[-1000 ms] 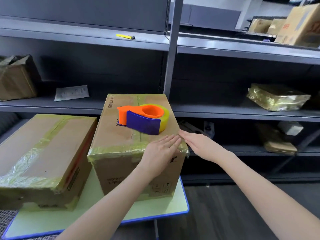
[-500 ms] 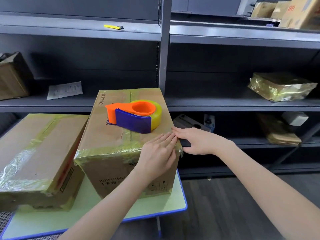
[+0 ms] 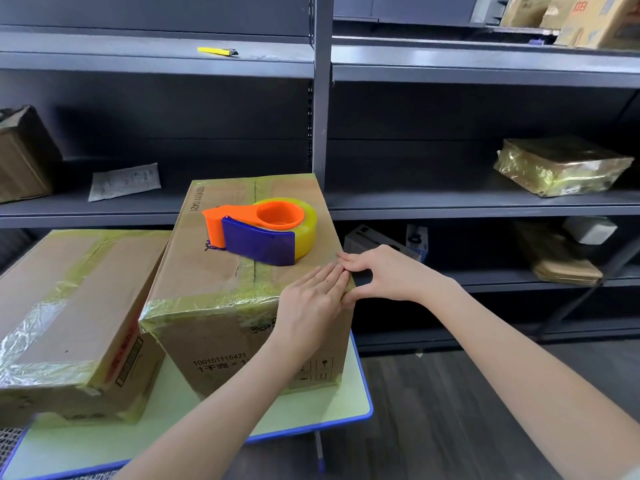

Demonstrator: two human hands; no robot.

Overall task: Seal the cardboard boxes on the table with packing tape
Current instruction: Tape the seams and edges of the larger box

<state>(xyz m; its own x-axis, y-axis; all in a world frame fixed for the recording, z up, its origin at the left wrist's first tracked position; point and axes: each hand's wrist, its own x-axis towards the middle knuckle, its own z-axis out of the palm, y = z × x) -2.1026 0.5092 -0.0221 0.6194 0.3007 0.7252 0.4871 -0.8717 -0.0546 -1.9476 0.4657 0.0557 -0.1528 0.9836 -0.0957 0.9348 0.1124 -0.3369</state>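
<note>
Two cardboard boxes stand on a pale green table (image 3: pixel 311 407) with a blue rim. The nearer box (image 3: pixel 214 271) has yellowish tape along its front top edge and carries an orange and blue tape dispenser (image 3: pixel 258 232) with a yellow roll. My left hand (image 3: pixel 311 306) lies flat with straight fingers on the box's front right corner, over the tape. My right hand (image 3: pixel 384 271) touches the box's right top edge with its fingertips, thumb under the edge against the side. A second, flatter box (image 3: pixel 65 306) with taped edges lies to the left.
Grey metal shelving stands right behind the table, with a post (image 3: pixel 322 98) at the middle. On it lie a yellow cutter (image 3: pixel 217 51), a paper pouch (image 3: pixel 124 181), a tape-wrapped parcel (image 3: pixel 561 166) and several more boxes. Dark floor (image 3: pixel 433 410) runs to the right of the table.
Both hands stay at the box's front right corner; the right hand has closed in on the edge, its fingertips now meeting the left hand's. The view has shifted slightly.
</note>
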